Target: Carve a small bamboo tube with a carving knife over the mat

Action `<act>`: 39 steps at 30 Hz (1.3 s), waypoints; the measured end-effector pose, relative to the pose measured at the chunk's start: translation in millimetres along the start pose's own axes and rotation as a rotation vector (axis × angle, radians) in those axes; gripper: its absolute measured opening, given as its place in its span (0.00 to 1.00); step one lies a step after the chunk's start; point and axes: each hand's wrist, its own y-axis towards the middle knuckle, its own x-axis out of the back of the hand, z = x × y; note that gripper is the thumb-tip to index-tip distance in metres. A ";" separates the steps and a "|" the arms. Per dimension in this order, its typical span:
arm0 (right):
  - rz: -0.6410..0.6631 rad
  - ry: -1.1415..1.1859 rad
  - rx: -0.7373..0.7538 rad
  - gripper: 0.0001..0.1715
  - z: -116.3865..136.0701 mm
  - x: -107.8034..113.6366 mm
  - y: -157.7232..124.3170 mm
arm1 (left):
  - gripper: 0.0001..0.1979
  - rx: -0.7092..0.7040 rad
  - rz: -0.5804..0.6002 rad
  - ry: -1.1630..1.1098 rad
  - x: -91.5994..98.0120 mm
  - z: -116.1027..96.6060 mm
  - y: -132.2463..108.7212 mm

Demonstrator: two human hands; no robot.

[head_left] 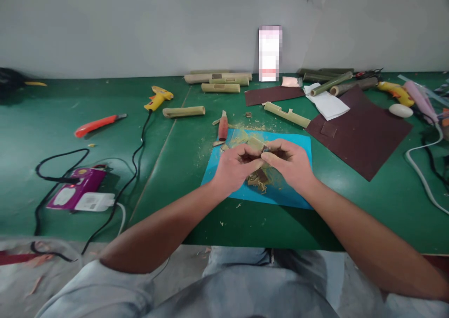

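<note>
A: Where is the thing in hand?
B: Over the bright blue rectangular sheet on the smooth green tabletop: a small dark grey piece sits between the fingertips of the bare left hand and the bare right hand. A pale yellow-green bamboo piece shows just beyond the left fingers.

A: How do the fingers stand?
B: Narrow, on both hands. Thumbs and forefingers come together in 2 close pinches on the dark piece. The other fingers curl in, mostly hidden. I can't tell whether the left hand grips the bamboo too.

A: And how would they handle?
B: I'd judge the dark piece light enough for fingertips alone; it's too small to make out its material. The bamboo should be light and stiff, rather slick along its skin, and apt to split along the grain or splinter at a cut edge.

A: So where to take hold?
B: The dark piece by its opposite edges, 1 thumb on each. The bamboo around its rounded outside, clear of raw edges. Loose tan shavings lie on the sheet below the hands.
</note>
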 end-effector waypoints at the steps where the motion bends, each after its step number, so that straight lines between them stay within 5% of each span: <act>1: 0.001 -0.006 0.005 0.10 0.2 0.2 0.1 | 0.12 0.001 -0.002 -0.001 0.0 0.4 -0.4; 30: -0.028 0.069 -0.079 0.22 9.5 -3.0 -2.0 | 0.14 0.130 0.123 -0.066 -2.7 -6.4 -1.5; 39: 0.058 0.155 -0.136 0.24 6.9 3.1 2.5 | 0.15 0.093 0.165 0.027 -1.6 -7.2 -2.2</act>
